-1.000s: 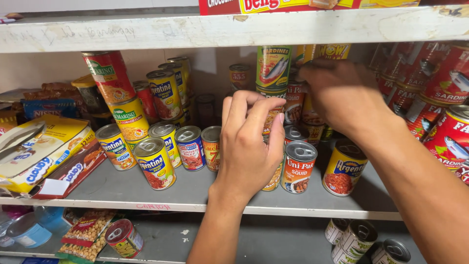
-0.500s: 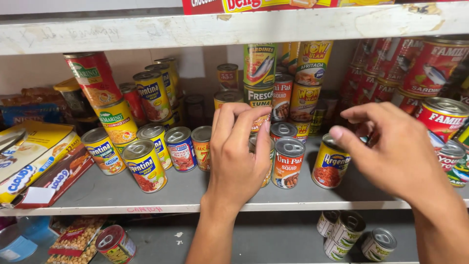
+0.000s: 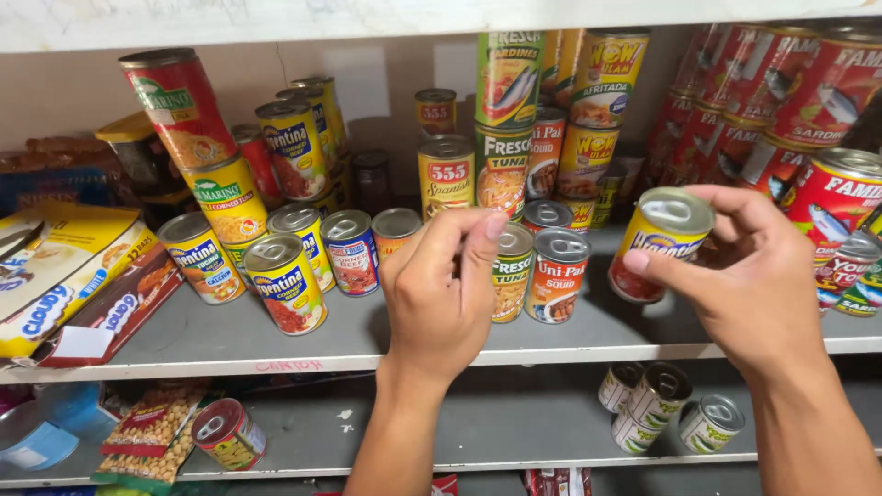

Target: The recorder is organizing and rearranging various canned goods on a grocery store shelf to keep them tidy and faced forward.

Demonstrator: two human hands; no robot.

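right hand [image 3: 763,276] grip closed on yellow can [image 3: 663,241], lifted off shelf [image 3: 184,344]; left hand [image 3: 441,294] half-curled on tuna can [image 3: 511,285], not placed yet.

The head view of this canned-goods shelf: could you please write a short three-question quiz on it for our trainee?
1. True or false: the right hand holds a yellow can lifted off the grey shelf.
2. What does the left hand touch: (a) the tuna can, (b) a cardboard box, (c) a snack bag?
3. Which end of the yellow can faces up?

Key: 1 true; 2 a; 3 the pull-tab lid.
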